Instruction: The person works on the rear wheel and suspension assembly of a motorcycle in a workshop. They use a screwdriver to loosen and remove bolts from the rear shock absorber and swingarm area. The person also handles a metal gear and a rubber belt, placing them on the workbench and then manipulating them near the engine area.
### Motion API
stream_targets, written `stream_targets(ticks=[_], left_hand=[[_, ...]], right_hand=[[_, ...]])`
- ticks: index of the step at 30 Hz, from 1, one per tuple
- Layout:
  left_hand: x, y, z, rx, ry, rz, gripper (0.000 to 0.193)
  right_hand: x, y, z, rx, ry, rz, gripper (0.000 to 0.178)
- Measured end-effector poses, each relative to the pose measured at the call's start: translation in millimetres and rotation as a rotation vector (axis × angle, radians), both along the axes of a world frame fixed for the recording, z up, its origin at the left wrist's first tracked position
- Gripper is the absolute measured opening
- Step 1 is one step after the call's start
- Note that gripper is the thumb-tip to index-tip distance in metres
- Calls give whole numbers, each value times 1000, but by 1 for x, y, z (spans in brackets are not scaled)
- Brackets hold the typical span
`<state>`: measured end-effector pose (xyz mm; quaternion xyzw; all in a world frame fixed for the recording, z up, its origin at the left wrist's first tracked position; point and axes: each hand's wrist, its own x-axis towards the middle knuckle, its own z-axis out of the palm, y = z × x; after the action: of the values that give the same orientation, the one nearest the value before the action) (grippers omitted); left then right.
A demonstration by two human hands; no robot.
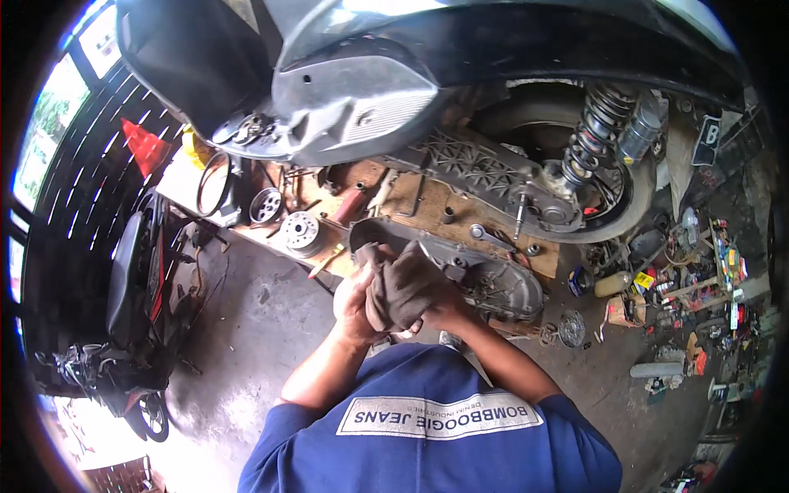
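Wipe-down stage by the looks of it: left hand (352,300) and right hand (427,308) are both bunched tight around a grimy brown cloth rag (400,287), with the grey cast-metal scooter engine cover (460,271) sitting at one o'clock of them on the wooden board (427,197), so next I'd guess the rag needs pressing into that cover's greasy inside.

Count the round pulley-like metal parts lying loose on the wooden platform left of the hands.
2. One ribbed pulley lies near the platform's far left beside a large ring; a second, hubbed disc sits nearer the hands. Others may be hidden under the scooter body.
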<state>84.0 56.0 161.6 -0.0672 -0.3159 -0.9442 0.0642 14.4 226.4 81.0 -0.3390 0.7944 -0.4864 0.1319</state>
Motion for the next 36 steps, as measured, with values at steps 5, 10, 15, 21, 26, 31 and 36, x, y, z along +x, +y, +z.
stream_targets(ticks=[5,10,15,21,26,31,36], left_hand=[[32,-63,-41,-380,-58,538,27],[79,-86,-101,-613,-477,510,43],[123,-71,-146,-318,-137,53,55],[109,-71,-141,275,-401,156,73],[112,-56,-124,341,-506,384,79],[105,-45,-114,189,-552,434,54],[73,-48,-92,-103,-345,607,63]], right_hand=[[17,-64,24,-388,-234,3,30],[21,-95,76,-543,-237,155,43],[29,-129,68,-713,-211,26,54],[25,-124,43,-472,141,111,41],[36,-111,46,165,318,723,50],[23,-86,46,186,258,783,50],[8,-48,29,81,86,521,53]])
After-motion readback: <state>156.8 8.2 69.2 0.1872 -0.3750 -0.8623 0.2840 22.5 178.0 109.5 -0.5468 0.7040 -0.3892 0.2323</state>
